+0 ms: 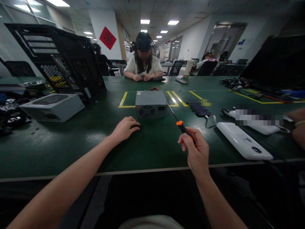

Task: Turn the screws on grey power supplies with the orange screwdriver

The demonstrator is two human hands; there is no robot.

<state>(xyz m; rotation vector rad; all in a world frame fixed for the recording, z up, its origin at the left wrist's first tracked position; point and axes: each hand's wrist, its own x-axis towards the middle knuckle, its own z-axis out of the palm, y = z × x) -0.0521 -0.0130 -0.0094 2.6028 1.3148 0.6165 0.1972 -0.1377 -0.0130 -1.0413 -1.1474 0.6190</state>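
A grey power supply box (150, 103) with a round fan grille sits on the green table (71, 140) just ahead of me. My right hand (195, 152) is closed around the black-and-orange handle of a screwdriver (178, 122), whose thin shaft points up and left to the box's right front corner. My left hand (124, 128) lies on the table a little in front of the box's left corner, fingers curled down, with something small and dark under the fingertips that I cannot make out.
A second grey power supply (52, 107) and an open black computer case (64, 60) stand at the left. A white device (243, 140) lies at the right. Yellow tape lines (124, 99) mark the table. A person sits across the table (143, 65).
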